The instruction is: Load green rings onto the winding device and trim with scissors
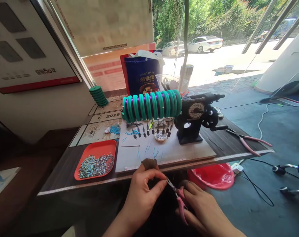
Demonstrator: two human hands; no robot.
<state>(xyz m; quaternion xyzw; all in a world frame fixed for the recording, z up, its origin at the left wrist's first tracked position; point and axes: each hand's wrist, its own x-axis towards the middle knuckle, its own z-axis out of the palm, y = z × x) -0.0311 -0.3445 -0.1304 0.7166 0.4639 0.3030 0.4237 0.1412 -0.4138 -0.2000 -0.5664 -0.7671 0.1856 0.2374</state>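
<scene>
My left hand is closed in a pinch in front of the table edge, thumb and forefinger together. What it pinches is too small to make out. My right hand holds small scissors by their pink handles. Their metal tips reach the left fingertips. Beyond the hands, a roll of green foam spools hangs on a black hand-cranked winder. Several dark swivel-like pieces dangle below the spools. A small dish of whitish beads stands under them on a pale board.
An orange tray of small metal parts and blue-yellow pieces lies at left. Pink-handled pliers rest by the right table edge. A green spool stack and a blue bag stand behind. Below the table is a red-lined bin.
</scene>
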